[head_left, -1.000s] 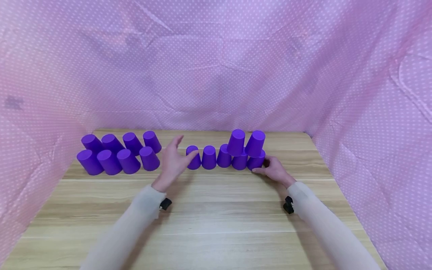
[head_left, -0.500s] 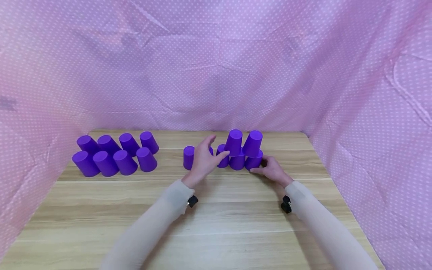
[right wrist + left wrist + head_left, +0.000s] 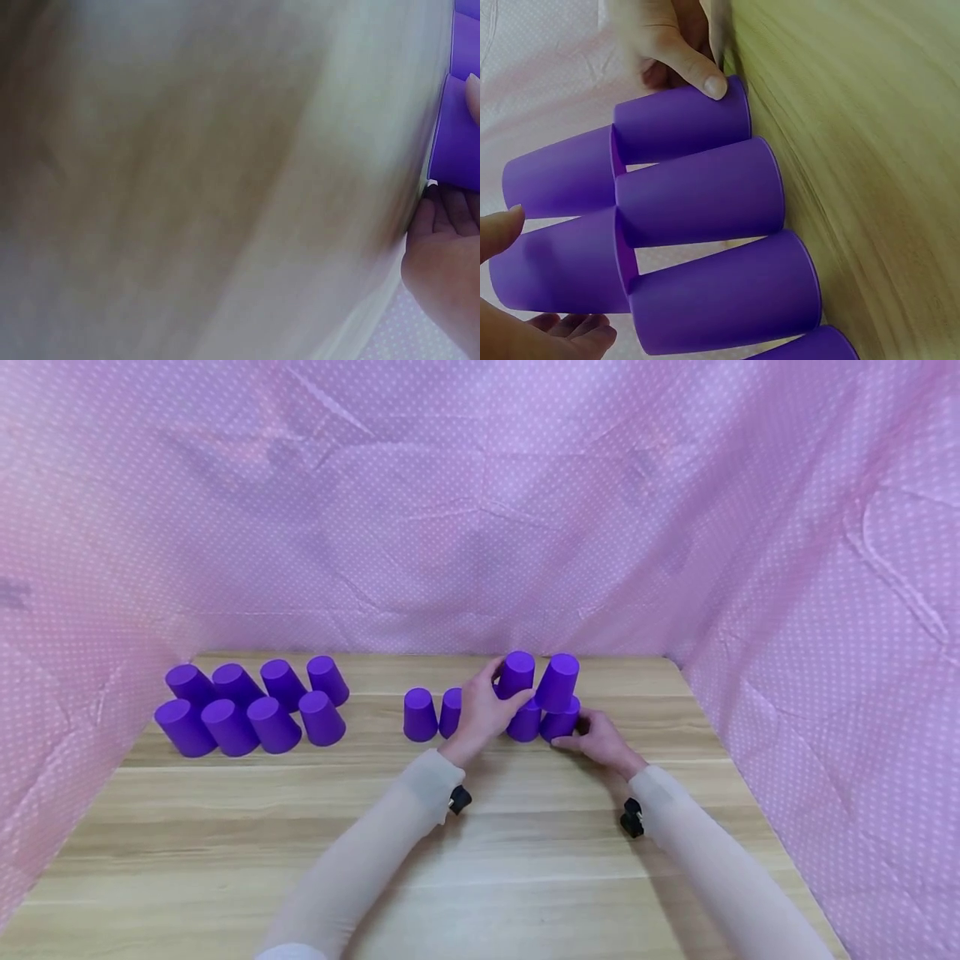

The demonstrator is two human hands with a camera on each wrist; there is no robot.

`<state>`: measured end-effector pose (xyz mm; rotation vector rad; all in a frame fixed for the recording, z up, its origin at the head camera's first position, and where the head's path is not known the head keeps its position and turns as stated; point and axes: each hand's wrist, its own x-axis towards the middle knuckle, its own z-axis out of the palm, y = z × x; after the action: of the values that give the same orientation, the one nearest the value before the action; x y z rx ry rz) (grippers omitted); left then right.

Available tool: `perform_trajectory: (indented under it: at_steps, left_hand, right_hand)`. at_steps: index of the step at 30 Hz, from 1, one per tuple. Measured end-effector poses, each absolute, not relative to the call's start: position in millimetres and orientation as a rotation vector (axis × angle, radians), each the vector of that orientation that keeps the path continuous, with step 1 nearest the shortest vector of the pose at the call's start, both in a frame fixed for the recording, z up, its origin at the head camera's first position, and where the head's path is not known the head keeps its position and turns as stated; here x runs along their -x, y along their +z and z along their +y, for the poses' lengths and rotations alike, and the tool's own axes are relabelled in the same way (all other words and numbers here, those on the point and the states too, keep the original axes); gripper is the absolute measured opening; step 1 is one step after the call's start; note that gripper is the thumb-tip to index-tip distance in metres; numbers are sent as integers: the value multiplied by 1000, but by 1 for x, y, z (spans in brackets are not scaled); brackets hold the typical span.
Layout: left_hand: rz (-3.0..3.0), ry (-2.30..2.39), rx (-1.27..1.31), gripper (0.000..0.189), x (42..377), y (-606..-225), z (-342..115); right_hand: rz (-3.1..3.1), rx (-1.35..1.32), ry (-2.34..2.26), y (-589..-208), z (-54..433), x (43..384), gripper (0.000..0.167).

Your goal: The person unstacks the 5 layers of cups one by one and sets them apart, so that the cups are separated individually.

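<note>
Upside-down purple cups stand in a row, with two more on top at its right end. My left hand (image 3: 483, 708) is around the upper left cup (image 3: 517, 675); in the left wrist view its thumb (image 3: 501, 229) lies at one side and its fingers (image 3: 581, 336) at the other. Beside it on the upper level is another cup (image 3: 558, 683). My right hand (image 3: 603, 740) holds the bottom right cup (image 3: 560, 723) at the table, thumb in front. Another bottom cup (image 3: 524, 724) shows between the hands. My left hand partly hides the row's middle.
Left of the hand, two row cups (image 3: 420, 716) show. Several more upside-down purple cups (image 3: 228, 727) stand in two rows at the left of the wooden table (image 3: 480, 893). Pink dotted cloth (image 3: 480, 527) hangs behind and at both sides.
My left hand has moved right, past the left cups of the row, to the upper left cup. The right hand has stayed at the bottom right cup.
</note>
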<state>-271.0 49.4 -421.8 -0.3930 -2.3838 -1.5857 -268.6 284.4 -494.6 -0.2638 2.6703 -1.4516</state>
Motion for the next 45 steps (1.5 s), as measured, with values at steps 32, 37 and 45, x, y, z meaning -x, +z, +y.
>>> perform_trajectory:
  at_steps: [32,37,45]
  left_hand:
    - [-2234,-1603,567,51,223,-410,-24]
    - [-2261,-1625,451,52,220,-420,-56]
    - [-2286,-1586,326,51,213,-429,-100]
  right_hand:
    - [2655,245,-1419,-496,285,270,51]
    - [2636,206,-1428,-495,285,269,53]
    - [2663,222,-1419,-495,284,269,49]
